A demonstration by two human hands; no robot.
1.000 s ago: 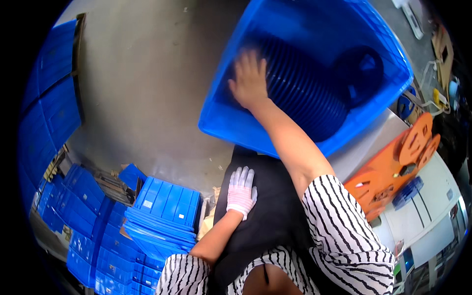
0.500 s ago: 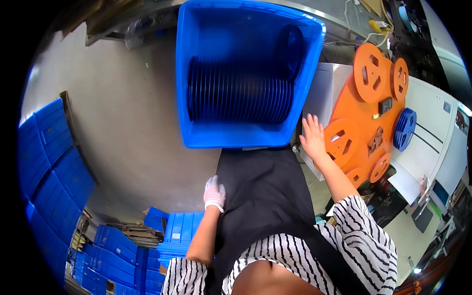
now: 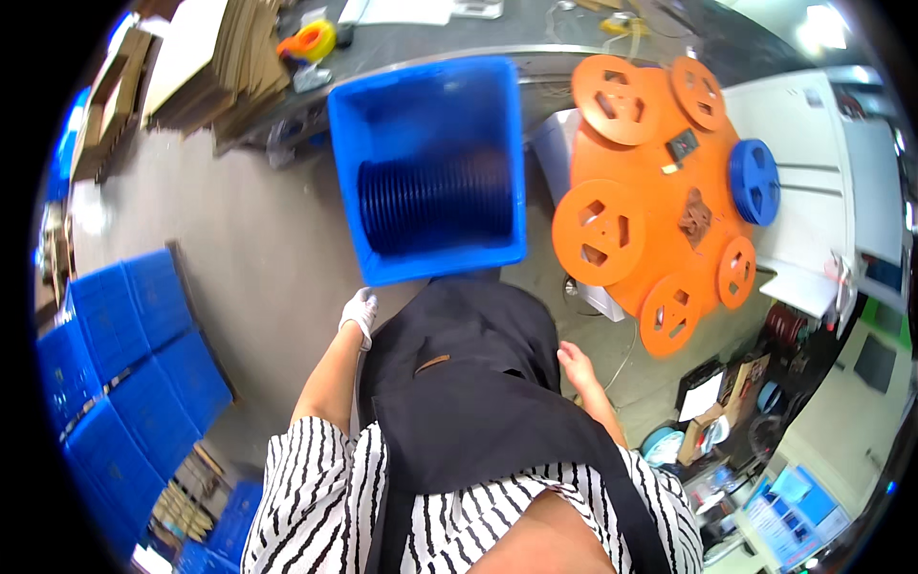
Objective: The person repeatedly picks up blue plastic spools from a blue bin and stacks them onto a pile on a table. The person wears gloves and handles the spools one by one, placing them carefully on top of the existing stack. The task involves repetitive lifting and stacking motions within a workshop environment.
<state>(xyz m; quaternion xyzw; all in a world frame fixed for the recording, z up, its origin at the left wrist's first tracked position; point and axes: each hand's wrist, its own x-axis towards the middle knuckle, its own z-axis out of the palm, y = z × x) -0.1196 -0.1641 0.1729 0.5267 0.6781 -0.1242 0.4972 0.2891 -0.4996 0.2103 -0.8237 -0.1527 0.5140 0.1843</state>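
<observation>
My left hand (image 3: 360, 313), in a whitish glove, hangs beside the black apron (image 3: 459, 383), just below the near left corner of a blue plastic bin (image 3: 445, 266). Its fingers look loosely bent, with nothing visible in them. My bare right hand (image 3: 576, 366) is low at the apron's right side, its fingers partly apart and holding nothing I can see. Inside the bin lies a long row of dark blue discs (image 3: 435, 206), standing on edge side by side. Neither hand reaches into the bin.
Right of the bin stands a large orange round table (image 3: 650, 210) carrying several orange slotted discs (image 3: 600, 232) and a stack of blue discs (image 3: 754, 182). A grey workbench (image 3: 411, 36) runs behind. Stacked blue crates (image 3: 143, 354) stand at left, flattened cardboard (image 3: 206, 67) at far left.
My right hand has drawn back from beside the bin and orange table to the apron's side. The left hand has shifted closer to the bin's corner. The view has shifted.
</observation>
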